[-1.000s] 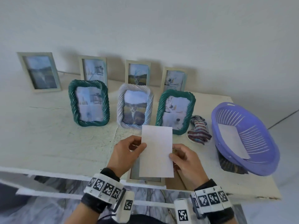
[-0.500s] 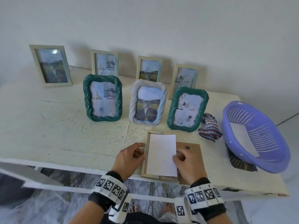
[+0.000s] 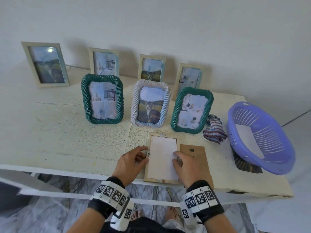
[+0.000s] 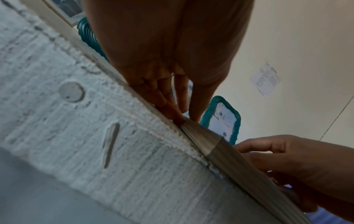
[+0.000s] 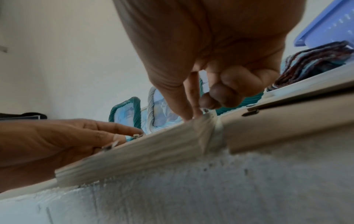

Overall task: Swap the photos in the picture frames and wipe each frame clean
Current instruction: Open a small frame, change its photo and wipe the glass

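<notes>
A pale wooden frame [image 3: 162,181] lies face down at the table's front edge. A photo [image 3: 162,157] lies flat in it, white back up. My left hand [image 3: 145,153] touches the frame's left rail with straight fingertips [image 4: 177,117] beside a small metal tab [image 3: 148,154]. My right hand [image 3: 176,156] presses its thumb and forefinger [image 5: 188,112] on the photo's right edge, the other fingers curled. The brown backing board [image 3: 195,151] lies right of the frame, partly under my right hand. A striped cloth [image 3: 214,132] lies further right.
Three rope-edged frames stand behind: green [image 3: 102,98], white [image 3: 151,103], green [image 3: 191,110]. Several pale frames lean on the wall [image 3: 45,64]. A purple basket [image 3: 286,165] holding a white sheet [image 3: 247,140] stands at the right, on a dark print [image 3: 244,163].
The photo, held up above the frame in both hands a second ago, has come down and now lies flat inside it. Both hands have moved to the frame's side rails.
</notes>
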### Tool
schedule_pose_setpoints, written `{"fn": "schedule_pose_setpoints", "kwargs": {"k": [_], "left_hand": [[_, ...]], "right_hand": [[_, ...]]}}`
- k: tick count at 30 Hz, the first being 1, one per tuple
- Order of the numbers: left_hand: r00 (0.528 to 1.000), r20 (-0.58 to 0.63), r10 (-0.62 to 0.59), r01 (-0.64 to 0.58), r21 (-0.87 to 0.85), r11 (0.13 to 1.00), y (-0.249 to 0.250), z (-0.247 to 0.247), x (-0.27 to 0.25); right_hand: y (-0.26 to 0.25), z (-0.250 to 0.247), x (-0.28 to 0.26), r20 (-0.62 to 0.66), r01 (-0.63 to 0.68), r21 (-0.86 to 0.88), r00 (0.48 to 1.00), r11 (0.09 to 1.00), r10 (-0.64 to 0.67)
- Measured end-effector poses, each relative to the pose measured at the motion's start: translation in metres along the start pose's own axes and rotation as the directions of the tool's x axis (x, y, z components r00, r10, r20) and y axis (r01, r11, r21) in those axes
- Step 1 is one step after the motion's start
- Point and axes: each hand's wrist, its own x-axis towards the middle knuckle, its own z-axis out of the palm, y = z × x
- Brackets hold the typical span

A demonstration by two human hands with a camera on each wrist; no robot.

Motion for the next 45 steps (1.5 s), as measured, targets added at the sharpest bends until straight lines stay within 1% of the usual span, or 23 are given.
{"fn": "schedule_pose_setpoints", "kwargs": {"k": [3, 5, 7, 8, 10, 12, 14, 20, 22, 24, 25, 28, 32, 35, 38, 41, 43, 45], "left_hand": [[1.000, -0.003, 0.004, -0.004, -0.006, 1.000, -0.001, 0.000, 0.000], [1.000, -0.006, 0.006, -0.006, -0.010, 1.000, -0.001, 0.001, 0.000], [1.000, -0.010, 0.006, -0.006, -0.009, 1.000, -0.001, 0.001, 0.000], [1.000, -0.011, 0.005, -0.005, -0.008, 1.000, -0.001, 0.001, 0.000], [1.000, -0.010, 0.003, -0.003, -0.015, 1.000, -0.001, 0.001, -0.001], [1.000, -0.013, 0.000, -0.001, -0.024, 1.000, -0.001, 0.001, -0.001], [1.000, -0.014, -0.004, 0.004, -0.028, 1.000, -0.001, 0.002, -0.001], [1.000, -0.011, -0.024, 0.023, -0.033, 0.999, 0.001, 0.002, -0.001], [1.000, -0.013, -0.022, 0.022, -0.030, 0.999, 0.001, 0.002, -0.001], [1.000, -0.019, -0.021, 0.021, -0.028, 0.999, 0.001, 0.002, -0.001], [1.000, -0.022, -0.021, 0.021, -0.026, 0.999, 0.001, 0.002, -0.001], [1.000, -0.023, -0.019, 0.019, -0.017, 1.000, 0.001, 0.003, -0.002], [0.999, -0.031, -0.012, 0.012, -0.013, 1.000, 0.001, 0.003, -0.002], [0.999, -0.033, 0.000, 0.000, -0.007, 1.000, 0.001, 0.003, -0.001], [0.999, -0.032, 0.005, -0.005, 0.000, 1.000, 0.001, 0.003, -0.001], [0.999, -0.031, 0.005, -0.005, -0.001, 1.000, 0.000, 0.003, -0.001], [0.999, -0.032, 0.009, -0.009, -0.001, 1.000, 0.000, 0.003, -0.001], [1.000, -0.028, 0.006, -0.006, -0.001, 1.000, -0.001, 0.003, -0.001]], "right_hand": [[0.005, -0.006, -0.004, -0.004, 0.028, 0.053, 1.000, 0.998, -0.028], [0.011, -0.015, -0.007, -0.054, -0.009, 0.057, 0.998, 0.998, 0.012], [0.021, -0.023, -0.008, -0.120, -0.082, -0.058, 0.990, 0.995, 0.074], [0.027, -0.026, -0.009, -0.129, -0.127, -0.126, 0.985, 0.984, 0.111], [0.038, -0.029, -0.011, -0.094, -0.209, -0.219, 0.977, 0.953, 0.192], [0.045, -0.030, -0.013, -0.025, -0.259, -0.250, 0.965, 0.933, 0.261], [0.051, -0.029, -0.014, -0.004, -0.272, -0.235, 0.960, 0.933, 0.279], [0.057, -0.034, -0.009, -0.050, -0.300, -0.067, 0.953, 0.952, 0.297], [0.054, -0.037, -0.008, -0.129, -0.288, -0.031, 0.951, 0.957, 0.282], [0.044, -0.038, -0.007, -0.207, -0.234, -0.024, 0.952, 0.972, 0.224], [0.038, -0.037, -0.006, -0.221, -0.198, -0.032, 0.957, 0.980, 0.186], [0.014, -0.027, -0.003, -0.184, -0.105, -0.092, 0.979, 0.990, 0.086], [-0.016, -0.010, 0.002, -0.135, -0.017, -0.171, 0.991, 0.985, -0.007], [-0.032, -0.001, 0.004, -0.087, -0.007, -0.230, 0.996, 0.973, -0.014], [-0.038, 0.007, 0.007, -0.074, -0.012, -0.256, 0.997, 0.966, -0.008], [-0.039, 0.012, 0.008, -0.085, -0.005, -0.272, 0.996, 0.962, -0.019], [-0.037, 0.013, 0.008, -0.085, 0.015, -0.308, 0.995, 0.951, -0.043], [-0.032, 0.014, 0.008, -0.070, 0.046, -0.295, 0.995, 0.954, -0.069]]}}
